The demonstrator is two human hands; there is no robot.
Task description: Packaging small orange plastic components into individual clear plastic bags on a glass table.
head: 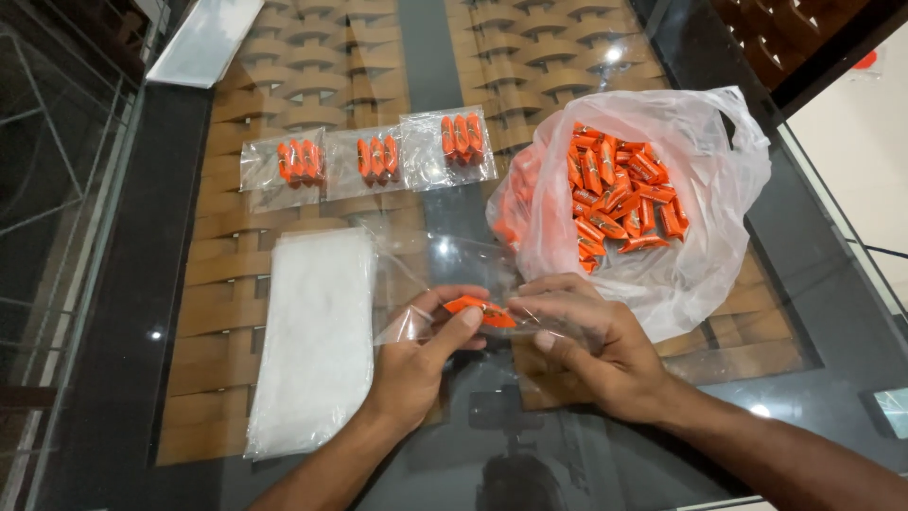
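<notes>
Nearest the head camera, the left hand (416, 364) pinches an orange wrapped candy (480, 310) between thumb and forefinger, the other fingers curled loosely under. The right hand (591, 345) meets it from the other side, fingers bent and closed on the crinkled edge of a small clear plastic bag (426, 284) (thin, glossy, almost lost against the glass). The candy sits at the bag's mouth, between the two hands, just above the glass tabletop (832, 312), which shows a woven brown lattice beneath.

Left of the hands lies a flat rectangular stack of empty clear bags (317, 336), milky where the layers overlap. Beyond it, three filled bags (374, 159) lie in a row, each holding three orange candies. To the right, a soft white carrier bag (662, 189) sags open, heaped with shiny oblong orange candies (619, 194).
</notes>
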